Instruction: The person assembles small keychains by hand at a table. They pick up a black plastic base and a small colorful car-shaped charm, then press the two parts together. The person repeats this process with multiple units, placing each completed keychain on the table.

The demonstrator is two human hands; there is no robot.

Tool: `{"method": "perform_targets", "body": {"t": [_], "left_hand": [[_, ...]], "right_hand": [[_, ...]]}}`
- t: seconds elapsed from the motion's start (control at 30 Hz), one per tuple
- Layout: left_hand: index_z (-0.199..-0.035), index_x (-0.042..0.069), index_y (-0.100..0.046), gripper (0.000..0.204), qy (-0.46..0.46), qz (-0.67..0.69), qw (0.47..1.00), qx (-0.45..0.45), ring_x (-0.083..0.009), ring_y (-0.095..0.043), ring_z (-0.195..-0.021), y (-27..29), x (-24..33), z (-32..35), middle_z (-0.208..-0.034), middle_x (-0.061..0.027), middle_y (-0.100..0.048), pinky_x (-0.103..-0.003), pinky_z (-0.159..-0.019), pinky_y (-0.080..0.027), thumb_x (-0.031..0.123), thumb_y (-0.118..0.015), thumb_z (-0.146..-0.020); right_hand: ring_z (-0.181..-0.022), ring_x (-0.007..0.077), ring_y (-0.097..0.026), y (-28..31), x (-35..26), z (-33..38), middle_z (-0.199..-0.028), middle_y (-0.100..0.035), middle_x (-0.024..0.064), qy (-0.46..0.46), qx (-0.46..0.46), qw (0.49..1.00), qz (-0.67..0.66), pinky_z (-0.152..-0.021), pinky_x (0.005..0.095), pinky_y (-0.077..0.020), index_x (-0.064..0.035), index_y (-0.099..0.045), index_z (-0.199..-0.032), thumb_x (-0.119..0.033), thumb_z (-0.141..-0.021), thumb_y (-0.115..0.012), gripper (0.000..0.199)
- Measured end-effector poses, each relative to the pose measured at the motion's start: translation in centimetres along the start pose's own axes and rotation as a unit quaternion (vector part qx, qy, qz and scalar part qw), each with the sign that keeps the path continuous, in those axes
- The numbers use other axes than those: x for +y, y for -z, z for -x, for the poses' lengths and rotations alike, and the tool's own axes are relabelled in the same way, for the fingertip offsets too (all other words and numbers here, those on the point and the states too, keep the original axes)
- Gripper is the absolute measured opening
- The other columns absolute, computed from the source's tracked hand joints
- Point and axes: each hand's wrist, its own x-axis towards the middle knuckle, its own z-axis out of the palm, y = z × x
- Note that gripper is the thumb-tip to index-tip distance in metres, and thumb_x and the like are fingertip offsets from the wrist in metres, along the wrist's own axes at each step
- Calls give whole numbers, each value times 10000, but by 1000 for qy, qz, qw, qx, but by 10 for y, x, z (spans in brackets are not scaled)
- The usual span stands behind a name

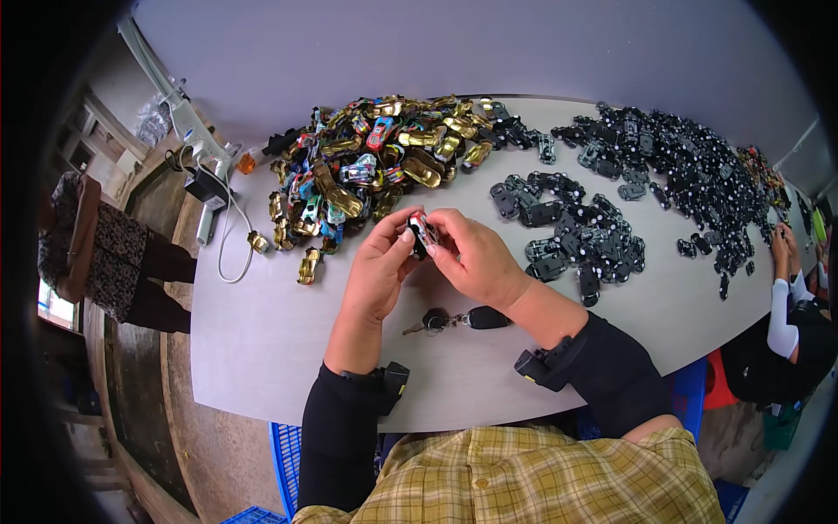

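Between my two hands, above the middle of the table, is a small toy car (425,229) with a red and white body and a dark underside. My left hand (384,262) pinches it from the left, thumb against its side. From the right, the fingers and thumb of my right hand (478,255) close on it. Just beyond lies a heap of toy car bodies (345,162), many gold, others brightly coloured. Right of my hands sits a smaller pile of black and grey toy car chassis (576,227). My fingers hide part of the held car.
Keys with a black fob (485,318) lie on the pale table (262,349) below my hands. A large mound of black chassis (690,166) spreads at the right. A white cable (225,253) loops at the left edge. Another person's hands (784,249) work at far right; someone stands left.
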Motion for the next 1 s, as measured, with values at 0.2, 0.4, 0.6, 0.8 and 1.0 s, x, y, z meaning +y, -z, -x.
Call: {"method": "perform_targets", "body": {"t": [0.2,0.4,0.6,0.8,1.0], "left_hand": [[-1354,75,-536,355,-14,-31,999,4,-115,-600,-1027,-1,0,1,-1152,-28,-611,-290,-876,-517,85,-553,-1000],[-1318,56,-565,332,2,-67,997,37,-120,-614,-989,-2,-2,-1,-1121,-34,-635,-283,-838,-524,117,-582,-992],[-1273,29,-565,302,22,-44,998,44,-125,-635,-957,2,-1,-2,-1109,-47,-652,-284,-799,-548,174,-575,-1009],[-1237,20,-549,291,30,-59,997,28,-135,-647,-932,2,-5,-3,-1067,-55,-659,-285,-770,-558,221,-540,-1027],[-1105,56,-530,222,51,75,996,-1,-102,-570,-758,9,-12,-6,-870,-22,-598,-235,-610,-472,247,-591,-1008]], "right_hand": [[-797,300,-654,-1,0,1,-941,-657,156,28,16,999,3,-713,382,-519,-26,-478,-1228,-64,-903,-599,349],[-861,267,-666,2,7,1,-979,-659,141,-63,-55,991,-102,-771,366,-531,-26,-471,-1264,-65,-926,-604,365],[-927,234,-636,6,7,-1,-1018,-634,121,-39,-89,990,-103,-831,347,-516,-39,-454,-1325,-52,-923,-621,436],[-867,189,-638,1,9,-1,-941,-619,81,-38,-105,993,-38,-779,311,-508,-38,-453,-1283,-48,-939,-611,378],[-774,151,-585,-15,7,2,-879,-612,64,-121,-76,928,-345,-726,303,-484,-13,-437,-1248,-95,-950,-617,358]]}}
